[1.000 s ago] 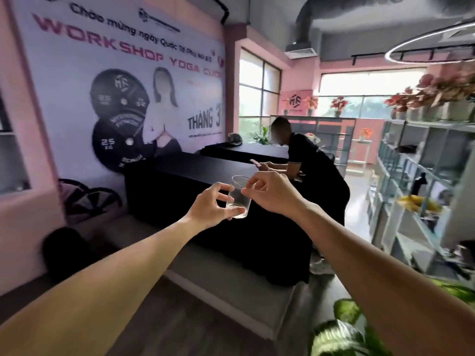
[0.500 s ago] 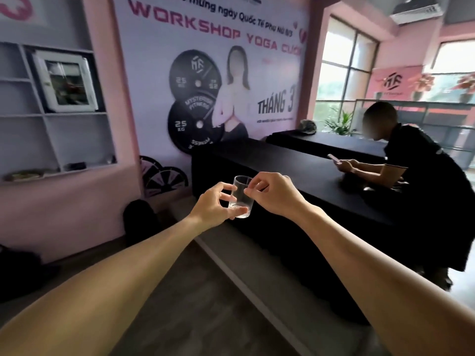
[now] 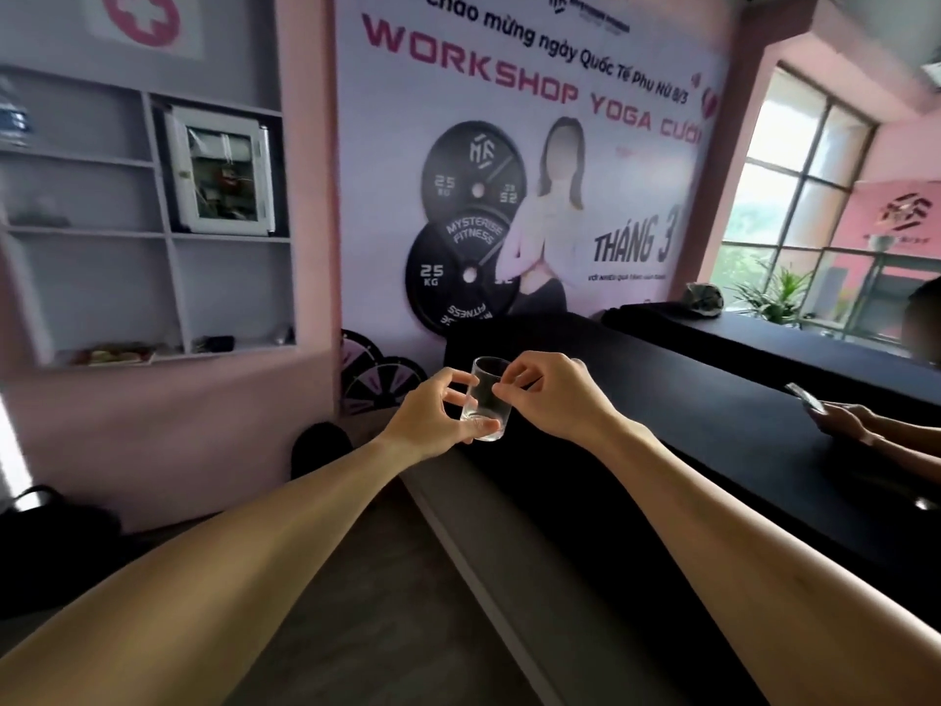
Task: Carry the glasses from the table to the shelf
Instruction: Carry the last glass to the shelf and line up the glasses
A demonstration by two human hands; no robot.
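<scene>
A small clear glass [image 3: 485, 399] hangs upright in mid-air in front of me, held between both hands. My left hand [image 3: 433, 415] pinches its lower side and base with thumb and fingers. My right hand [image 3: 547, 394] grips its rim from the right. A grey wall shelf [image 3: 168, 236] with several compartments is set in the pink wall at the left, well beyond the glass. The black table [image 3: 687, 415] runs along the right, just behind my hands.
Another person's hands with a phone [image 3: 809, 400] rest on the table at far right. A low grey bench [image 3: 509, 563] runs beside the table. A white cabinet [image 3: 219, 170] sits in the shelf. A dark bag [image 3: 321, 445] and wheel boards [image 3: 377, 374] stand by the wall.
My view has swung left: the wall shelf has come further into view and the person at the table has slid to the right edge. Both hands keep the glass in the same grip.
</scene>
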